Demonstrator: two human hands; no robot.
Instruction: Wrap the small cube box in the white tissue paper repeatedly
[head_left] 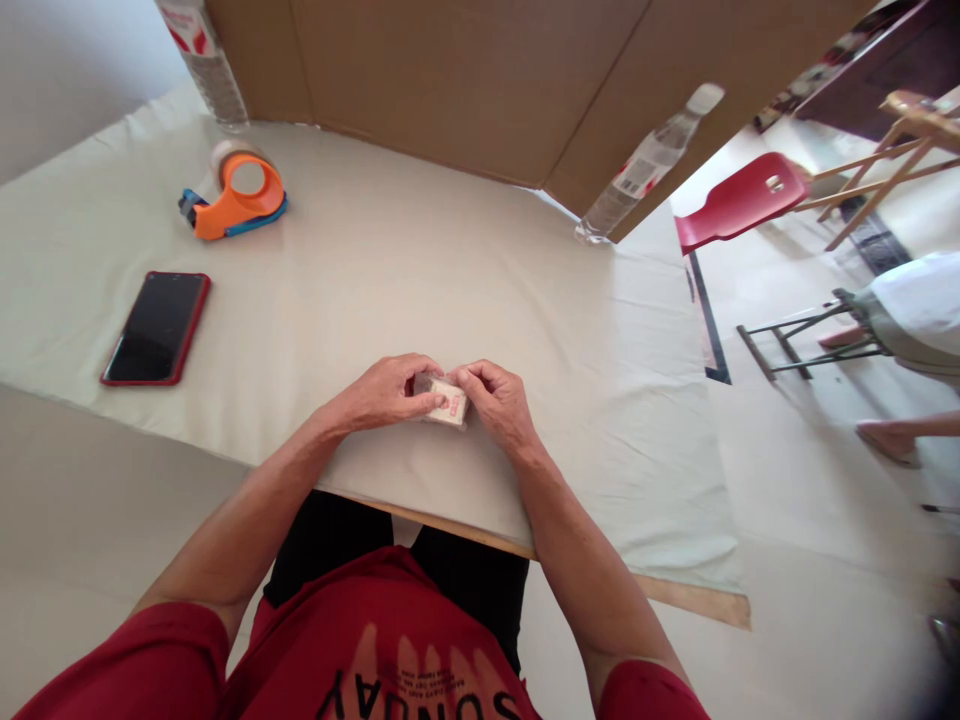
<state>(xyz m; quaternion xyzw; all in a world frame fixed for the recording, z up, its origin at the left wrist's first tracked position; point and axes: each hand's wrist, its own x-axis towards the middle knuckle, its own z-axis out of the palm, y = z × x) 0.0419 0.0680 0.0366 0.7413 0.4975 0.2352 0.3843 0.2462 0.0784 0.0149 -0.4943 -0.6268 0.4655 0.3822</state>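
Between my hands, close to the table's front edge, is a small pale box with red print (454, 406), in what looks like clear wrapping. My left hand (386, 392) grips it from the left, thumb across its top face. At its right upper edge, my right hand (499, 405) has thumb and forefinger pinched together against the box or its wrapping. Exactly what those fingertips hold is too small to make out. The underside of the box is hidden.
On the pale tablecloth (360, 260) lie a phone with a red case (157, 328) and an orange tape dispenser (244, 195). Two plastic bottles, left (214, 80) and right (637, 175), stand against a cardboard panel (450, 80). A red chair (742, 200) and a seated person (919, 320) are right.
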